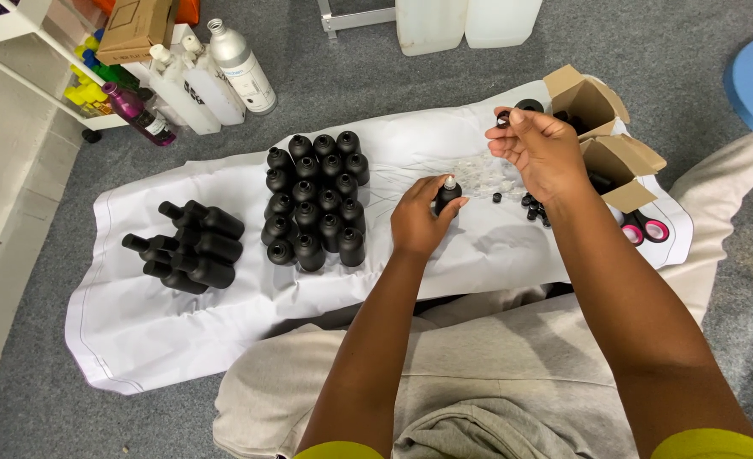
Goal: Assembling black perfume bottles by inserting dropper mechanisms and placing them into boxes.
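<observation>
bottle [446, 201] upright within left hand [417, 223] fingers [459, 204]

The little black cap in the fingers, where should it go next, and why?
Probably onto the black bottle in the left hand. That bottle shows a clear insert in its neck but no cap, and the right hand holds a black cap just above it.

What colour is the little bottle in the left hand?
Black, with a clear insert at its neck; the bottle in the left hand shows best in the head view.
</observation>
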